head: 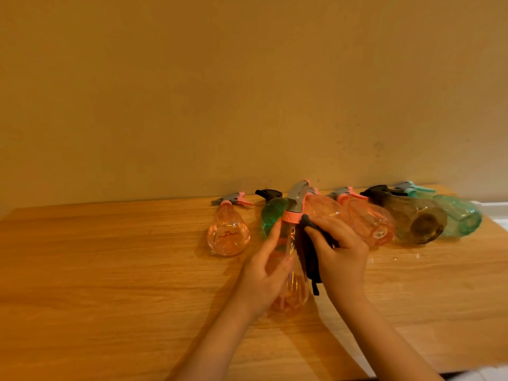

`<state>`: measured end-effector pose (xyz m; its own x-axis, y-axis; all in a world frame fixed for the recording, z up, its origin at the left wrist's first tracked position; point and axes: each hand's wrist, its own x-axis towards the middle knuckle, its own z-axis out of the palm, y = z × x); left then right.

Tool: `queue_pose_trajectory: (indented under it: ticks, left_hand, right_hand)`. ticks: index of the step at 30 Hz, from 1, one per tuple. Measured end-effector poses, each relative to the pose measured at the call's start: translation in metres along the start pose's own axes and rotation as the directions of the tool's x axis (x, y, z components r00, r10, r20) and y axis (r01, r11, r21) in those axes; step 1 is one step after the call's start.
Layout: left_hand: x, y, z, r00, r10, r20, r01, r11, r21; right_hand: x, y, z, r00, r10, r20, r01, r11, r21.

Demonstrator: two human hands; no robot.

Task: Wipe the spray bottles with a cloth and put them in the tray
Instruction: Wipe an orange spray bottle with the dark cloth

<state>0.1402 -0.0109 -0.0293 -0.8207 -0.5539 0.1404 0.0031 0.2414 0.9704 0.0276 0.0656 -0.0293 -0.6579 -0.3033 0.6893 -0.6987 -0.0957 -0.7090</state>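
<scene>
- Along the back of your wooden table (110, 270), against the plain wall (247, 92), six spray bottles lie on their sides: a pink bottle (228, 235) furthest left, a green bottle (272, 215), two more pink ones (323, 209) (368, 224), a brown bottle (415, 221) and a teal bottle (459, 215) at the far right.
- The green one sits just behind the bottle you are holding, partly hidden by it.
- Your left hand (268, 273) is wrapped around the body of the held pink bottle (291, 287), its grey nozzle pointing up and away from you.
- Your right hand (339, 251) grips a dark cloth (309, 254), fingers curled, pressing it against the bottle's right side just below the pink collar.
- A strip of cloth hangs below that hand.
</scene>
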Motion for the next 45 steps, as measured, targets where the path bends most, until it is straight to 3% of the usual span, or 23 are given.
queue_pose_trajectory:
  ticks: [6,9,12,20,26,31,40,45]
  left_hand:
    - [0.002,0.001,0.002,0.997,-0.016,-0.082,0.011,0.998,-0.064]
    - [0.002,0.001,0.000,0.996,-0.057,-0.076,0.044,0.986,-0.164]
    - [0.002,-0.004,-0.001,0.997,-0.064,-0.049,0.056,0.987,-0.148]
    - [0.013,-0.012,-0.004,0.997,-0.080,0.010,0.080,0.990,-0.118]
    - [0.021,-0.015,-0.010,0.995,-0.085,0.048,0.093,0.975,-0.202]
    - [0.029,-0.020,-0.011,0.990,-0.078,0.117,0.101,0.974,-0.202]
    - [0.032,-0.033,-0.018,0.991,-0.103,0.088,0.128,0.926,-0.354]
    - [0.034,-0.035,-0.019,0.987,-0.109,0.121,0.145,0.923,-0.357]
  right_hand:
    - [0.006,-0.001,-0.004,0.997,-0.078,0.018,0.078,0.997,-0.011]
    - [0.020,0.000,-0.012,0.993,-0.119,-0.017,0.118,0.991,-0.059]
    - [0.037,-0.003,-0.018,0.981,-0.194,-0.016,0.189,0.970,-0.149]
    - [0.054,-0.005,0.002,0.910,-0.336,0.244,0.394,0.885,-0.249]
    - [0.041,0.003,0.002,0.889,-0.331,0.318,0.417,0.872,-0.258]
    - [0.070,-0.007,-0.004,0.913,-0.331,0.237,0.397,0.855,-0.333]
    - [0.053,0.011,0.012,0.854,-0.329,0.402,0.477,0.803,-0.357]
    - [0.076,-0.010,-0.008,0.878,-0.398,0.266,0.476,0.790,-0.387]
